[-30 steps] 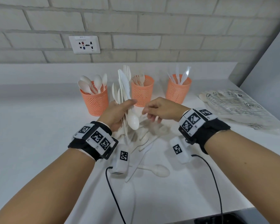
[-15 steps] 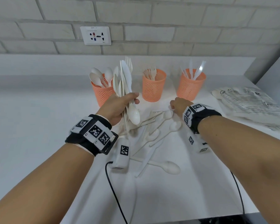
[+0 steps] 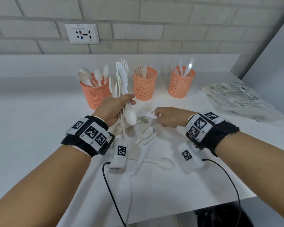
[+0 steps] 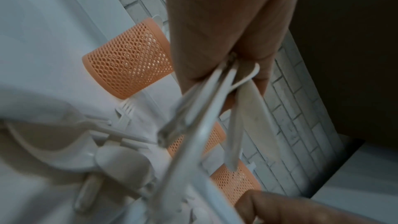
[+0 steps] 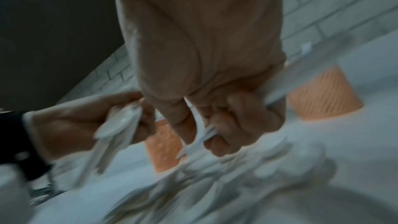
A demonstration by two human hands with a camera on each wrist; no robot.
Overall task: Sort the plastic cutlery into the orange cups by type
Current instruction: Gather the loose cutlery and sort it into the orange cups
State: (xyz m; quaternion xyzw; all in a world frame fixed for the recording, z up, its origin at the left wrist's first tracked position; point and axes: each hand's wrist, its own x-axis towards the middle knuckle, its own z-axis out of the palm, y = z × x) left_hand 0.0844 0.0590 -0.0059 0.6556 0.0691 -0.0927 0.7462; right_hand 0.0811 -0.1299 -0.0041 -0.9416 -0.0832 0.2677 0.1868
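Holding mixed cutlery bundle [image 3: 123,89] in left hand [image 3: 112,107] | right hand [image 3: 169,117] pinched one white piece [image 3: 148,114] | risk: loose grip could spill bundle onto table [image 3: 31,128].

Three cups stand in a row at the back of the counter [image 3: 31,128] near the wall: the left cup [image 3: 95,94] has spoons in it, the middle cup [image 3: 145,86] forks, the right cup [image 3: 180,84] knives. Before them, between the person's two wrists, lies a loose pile of cutlery [image 3: 146,140], with the left hand [image 3: 113,107] holding a bundle of cutlery [image 3: 121,82] upright just in front of the left cup and the right hand [image 3: 169,117] low over the pile, pinching one piece [image 3: 148,114]. A plastic bag [image 3: 233,97] lies to the right of the cups, and a wall socket [image 3: 82,33] sits on the wall behind, above the left cup.
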